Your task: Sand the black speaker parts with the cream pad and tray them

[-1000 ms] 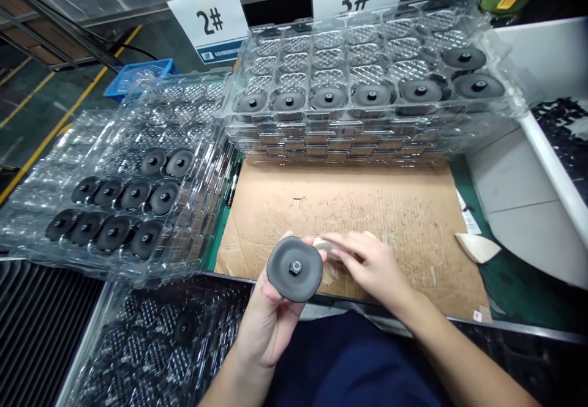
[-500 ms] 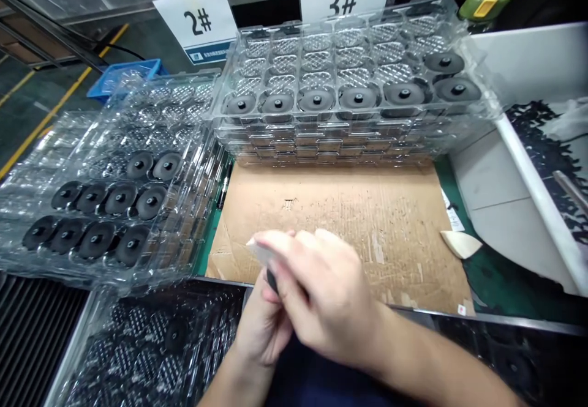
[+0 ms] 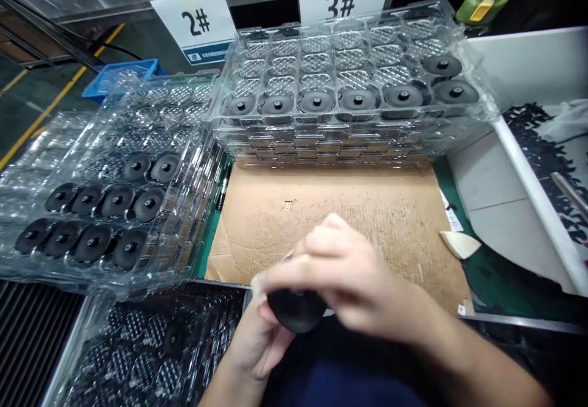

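A black round disc-like part is held low over the front edge of the cardboard, its dark face turned towards me. My left hand grips it from the left side, fingers curled beneath and around its edge. My right hand lies across the top of the part, fingers bent and blurred by motion. A small whitish piece shows at the right hand's fingertips, too smeared to name. The part's upper edge is hidden behind the right fingers.
Clear plastic trays with several black discs stand stacked behind the cardboard. More trays stand at left and lower left. A pale wedge-shaped piece lies at right, near a white bin holding black pieces.
The black part has turned so its broad face shows; before, only a dark sliver was visible. My right hand has shifted slightly right, and the whitish piece at its fingertips has dropped lower.
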Motion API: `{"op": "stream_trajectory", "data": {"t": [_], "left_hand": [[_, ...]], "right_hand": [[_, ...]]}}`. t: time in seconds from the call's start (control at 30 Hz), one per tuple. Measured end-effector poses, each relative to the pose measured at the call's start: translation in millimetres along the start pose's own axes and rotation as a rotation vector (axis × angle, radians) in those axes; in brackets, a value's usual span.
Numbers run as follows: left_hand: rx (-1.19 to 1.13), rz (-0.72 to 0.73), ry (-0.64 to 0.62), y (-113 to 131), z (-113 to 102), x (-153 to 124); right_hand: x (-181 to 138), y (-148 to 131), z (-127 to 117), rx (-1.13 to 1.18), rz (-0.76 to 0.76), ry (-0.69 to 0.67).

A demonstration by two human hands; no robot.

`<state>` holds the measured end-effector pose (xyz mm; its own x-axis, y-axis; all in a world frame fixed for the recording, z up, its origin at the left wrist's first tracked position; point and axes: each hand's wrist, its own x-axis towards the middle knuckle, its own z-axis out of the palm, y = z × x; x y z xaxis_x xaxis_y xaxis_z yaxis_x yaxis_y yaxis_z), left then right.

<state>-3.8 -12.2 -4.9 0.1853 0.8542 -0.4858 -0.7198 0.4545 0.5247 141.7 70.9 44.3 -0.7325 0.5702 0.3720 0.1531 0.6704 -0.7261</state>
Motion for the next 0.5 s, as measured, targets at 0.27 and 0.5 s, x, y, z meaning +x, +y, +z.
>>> {"op": "stream_trajectory", "data": {"t": [0.27, 0.5], "left_hand": [[-0.181, -0.022, -0.145, 2, -9, -6], [-0.312, -0.083, -0.256, 2, -12, -4]], "right_hand": [[-32, 53, 40, 0.061, 0.545, 0.311], [-49, 84, 70, -0.04, 0.659, 0.371]]}}
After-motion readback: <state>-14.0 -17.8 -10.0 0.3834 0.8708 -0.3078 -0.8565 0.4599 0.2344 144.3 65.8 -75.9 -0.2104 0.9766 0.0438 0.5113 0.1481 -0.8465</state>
